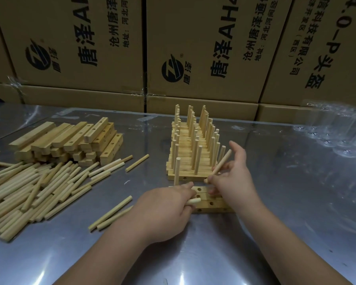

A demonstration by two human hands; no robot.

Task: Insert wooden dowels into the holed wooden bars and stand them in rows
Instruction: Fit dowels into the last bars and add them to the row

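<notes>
Right hand [234, 177] pinches a tilted dowel [223, 161]; left hand [164, 208] curls its fingers round a second dowel [194, 200], seemingly, on the holed bars [212, 203], 6 o'clock of the finished rows [193, 145]. We judge dowels light, stiff, smooth: grip mid-shaft.

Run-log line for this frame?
left hand: grips spare dowel | right hand: holds tilted dowel over holed bars | finished rows: upright behind

Loose dowels: pale round wooden dowels [29, 188], heaped flat, left.
Spare bars: square holed wooden bars [70, 140], stacked behind the heap.
Finished rows: bars bearing upright dowels [193, 145], centre.
Front bars: flat holed bars [212, 203], nearest, with one upright dowel [177, 171] at their left end.
Slanted dowel [222, 163]: above their right end.
</notes>
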